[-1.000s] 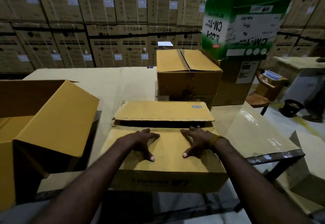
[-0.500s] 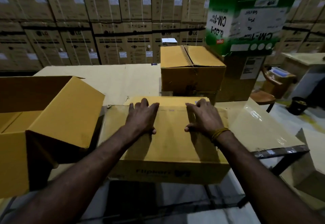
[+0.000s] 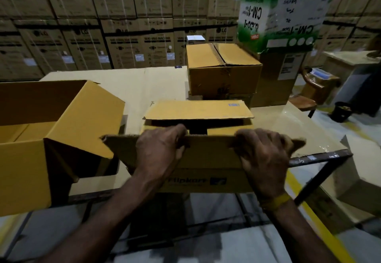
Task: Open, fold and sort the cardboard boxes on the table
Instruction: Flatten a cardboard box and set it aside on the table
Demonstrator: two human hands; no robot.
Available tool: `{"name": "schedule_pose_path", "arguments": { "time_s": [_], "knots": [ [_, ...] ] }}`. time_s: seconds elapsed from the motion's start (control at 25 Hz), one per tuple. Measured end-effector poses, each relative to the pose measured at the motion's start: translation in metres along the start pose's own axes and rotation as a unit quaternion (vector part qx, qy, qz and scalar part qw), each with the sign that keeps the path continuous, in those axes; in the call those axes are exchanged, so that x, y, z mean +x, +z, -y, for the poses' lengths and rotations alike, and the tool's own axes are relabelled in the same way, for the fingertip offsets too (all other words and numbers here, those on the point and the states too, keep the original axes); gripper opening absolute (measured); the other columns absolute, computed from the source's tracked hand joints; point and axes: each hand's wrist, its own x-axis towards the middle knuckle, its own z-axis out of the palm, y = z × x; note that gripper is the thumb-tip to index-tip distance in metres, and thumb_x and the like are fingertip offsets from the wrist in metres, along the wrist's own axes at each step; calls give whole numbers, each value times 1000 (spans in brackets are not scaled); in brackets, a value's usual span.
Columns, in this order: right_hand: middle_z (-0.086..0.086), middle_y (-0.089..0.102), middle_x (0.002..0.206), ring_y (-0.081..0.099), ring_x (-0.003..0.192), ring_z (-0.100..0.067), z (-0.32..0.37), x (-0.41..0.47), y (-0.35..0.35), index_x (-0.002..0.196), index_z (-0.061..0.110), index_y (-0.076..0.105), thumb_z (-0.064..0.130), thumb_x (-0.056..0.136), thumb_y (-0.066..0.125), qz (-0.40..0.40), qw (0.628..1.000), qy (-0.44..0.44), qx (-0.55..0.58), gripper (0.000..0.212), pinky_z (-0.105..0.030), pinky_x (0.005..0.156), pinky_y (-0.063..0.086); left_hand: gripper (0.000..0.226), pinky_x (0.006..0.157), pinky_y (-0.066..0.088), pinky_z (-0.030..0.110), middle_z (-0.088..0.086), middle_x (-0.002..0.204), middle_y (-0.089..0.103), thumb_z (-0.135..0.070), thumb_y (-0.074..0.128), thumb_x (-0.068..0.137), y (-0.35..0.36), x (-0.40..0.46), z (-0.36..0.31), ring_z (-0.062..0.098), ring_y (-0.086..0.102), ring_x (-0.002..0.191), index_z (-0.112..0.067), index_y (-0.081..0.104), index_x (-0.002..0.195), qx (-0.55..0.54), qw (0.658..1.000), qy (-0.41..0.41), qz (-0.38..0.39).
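Beyond the bench's far edge rises a wall of stacked appliance cartons (image 3: 123, 15), with a wooden chair (image 3: 313, 89) and black bucket (image 3: 341, 111) off its right edge.

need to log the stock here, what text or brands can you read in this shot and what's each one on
"Flipkart", partly blurred: front of the box both hands hold.
"CM-1", upside down: the green and white carton.
"LG": the stacked cartons at the back.
"WASHING MACHINE": those same stacked cartons.
Handwriting on the green carton, the white stickers and the small blue label on the far flap: too small or blurred to read.
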Motion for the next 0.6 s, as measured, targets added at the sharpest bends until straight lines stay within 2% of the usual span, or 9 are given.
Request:
{"name": "schedule_pose_path", "arguments": {
  "time_s": [0.08,0.16,0.24,0.28,0.36,0.4,0.48,0.56,0.6],
  "knots": [
    [4,69,96,57,96,-25,8,-27,-16,102,27,68,27,84,71,-17,1000,4,9,18,-41,89,32,25,57,35,26,-13,88,70,-42,70,82,-16,-19,-5,12,65,78,-47,66,106,23,994,-35,105],
    [5,71,93,60,93,-23,15,-52,-31,98,27,73,26,85,66,-9,1000,16,21,14,-40,88,33,36,61,41,27,-17,110,69,-45,57,89,-18,-35,-4,11,65,96,-59,55,122,13,975,-42,216],
    [5,73,95,64,91,-24,19,-74,-41,98,28,75,26,86,58,18,999,30,37,21,-39,86,38,47,81,47,29,-22,135,56,-49,54,90,-15,-47,1,11,58,117,-61,43,134,-29,948,-28,316],
    [6,74,98,65,92,-24,20,-83,-44,100,30,76,26,84,56,43,998,30,33,25,-38,85,39,54,94,44,30,-23,148,44,-56,54,90,-8,-54,4,11,49,129,-59,36,140,-59,928,-19,367],
    [12,72,111,67,102,-19,16,-99,-44,108,38,72,24,76,63,130,991,21,-2,36,-35,87,38,76,116,25,41,-18,162,16,-72,53,83,6,-64,11,12,22,147,-54,19,149,-101,881,7,463],
    [16,69,119,66,109,-16,11,-107,-42,114,41,69,23,69,72,186,982,21,-18,48,-34,88,37,86,120,12,49,-16,164,4,-78,52,79,14,-69,14,14,9,150,-53,12,151,-114,862,16,494],
    [18,61,131,62,118,-14,1,-119,-38,125,45,61,24,58,87,288,957,18,-30,75,-32,91,40,94,118,-8,57,-15,163,-11,-83,52,73,32,-78,20,17,-12,150,-56,5,150,-138,841,23,522],
    [14,49,146,55,128,-20,-2,-120,-34,138,47,47,38,64,83,372,928,-10,-27,83,-38,94,47,92,116,-14,58,-15,162,-16,-82,54,73,52,-81,25,17,-21,148,-59,6,148,-149,845,11,514],
    [11,33,155,44,138,-25,-5,-119,-29,146,49,33,50,70,75,420,906,-34,-33,87,-45,100,44,92,116,-14,59,-15,162,-16,-80,56,73,64,-82,26,18,-21,148,-58,7,148,-144,855,0,498]
  ]
}}
